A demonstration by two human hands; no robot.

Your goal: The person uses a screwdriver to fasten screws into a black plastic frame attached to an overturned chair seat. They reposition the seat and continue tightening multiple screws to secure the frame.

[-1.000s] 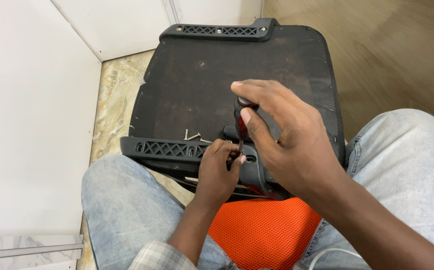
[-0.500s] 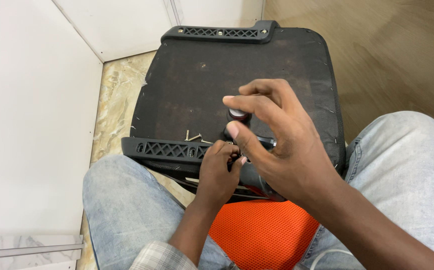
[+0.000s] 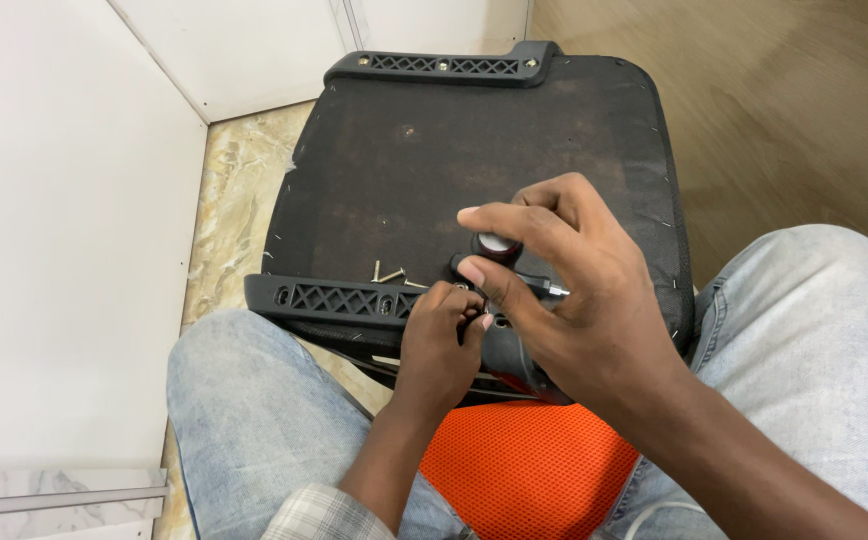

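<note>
An upturned black chair seat (image 3: 514,130) rests against my knees, its fabric underside facing up. My right hand (image 3: 574,300) grips a screwdriver (image 3: 499,250) by its dark handle, the tool standing upright over the seat's near bracket (image 3: 339,298). My left hand (image 3: 444,340) pinches at the screwdriver's tip on that bracket; what it holds there is too small to make out. A few loose screws (image 3: 389,275) lie on the fabric just left of my hands.
A second black bracket (image 3: 454,66) runs along the seat's far edge. An orange mesh part (image 3: 519,470) sits between my jeans-clad legs. White panels (image 3: 64,250) stand to the left, with marble floor beside them and wooden floor at the right.
My right hand has shifted its grip on the screwdriver handle, fingers turning around it. My left hand stays at the tip on the bracket.
</note>
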